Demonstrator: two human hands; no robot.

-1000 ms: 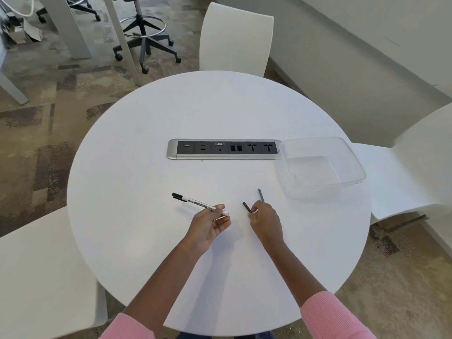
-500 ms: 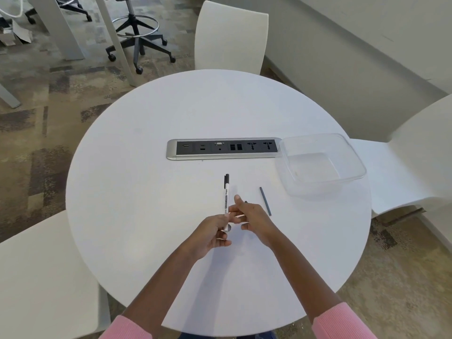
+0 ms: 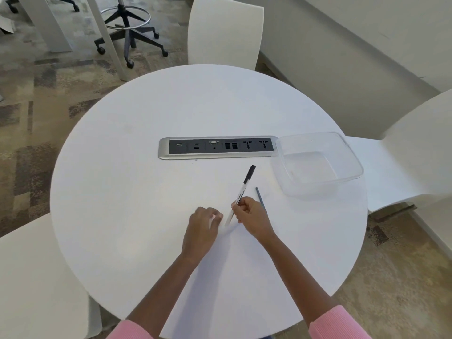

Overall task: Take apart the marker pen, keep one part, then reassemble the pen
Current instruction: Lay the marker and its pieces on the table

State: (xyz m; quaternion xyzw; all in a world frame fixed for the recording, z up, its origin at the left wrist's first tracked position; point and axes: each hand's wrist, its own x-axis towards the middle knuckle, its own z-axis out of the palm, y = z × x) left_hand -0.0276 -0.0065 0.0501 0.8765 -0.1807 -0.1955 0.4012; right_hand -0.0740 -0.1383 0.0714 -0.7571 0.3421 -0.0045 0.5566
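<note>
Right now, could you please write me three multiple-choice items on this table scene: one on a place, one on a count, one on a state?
1. Where does the thin dark rod lie?
A. Inside the clear container
B. On the table, between the right hand and the clear container
C. On the power strip

2. How many white chairs show around the table?
A. One
B. Three
C. Five

3. What is the right hand doing?
A. Gripping the marker pen
B. Resting flat and empty
C. Lifting the container

Answers:
1 B, the rod rests on the table top, outside the clear container.
2 B, one chair is at the far side, one chair at the right, one chair at the near left.
3 A, its fingers close round the pen's white barrel, black cap pointing away.
</note>
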